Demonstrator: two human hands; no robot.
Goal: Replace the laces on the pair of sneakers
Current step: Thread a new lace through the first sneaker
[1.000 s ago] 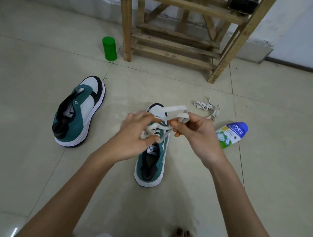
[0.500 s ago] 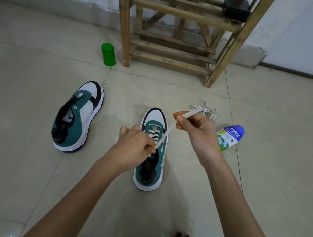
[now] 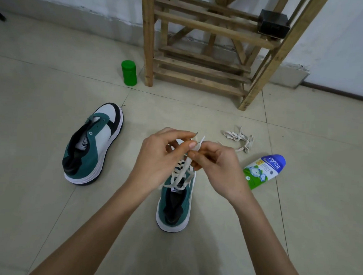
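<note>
Half a second ago our hands were apart. Now the left hand (image 3: 157, 157) and right hand (image 3: 218, 169) meet, each pinching the white lace (image 3: 180, 175) between thumb and fingertips above the near sneaker (image 3: 174, 211) (its toe hidden behind them). The lace runs down to that shoe's eyelets. The second sneaker (image 3: 91, 146) sits left. A loose lace bundle (image 3: 238, 138) and a bottle (image 3: 261, 171) lie right. A green jar (image 3: 129, 72) stands far, beside a wooden rack (image 3: 148, 43).
</note>
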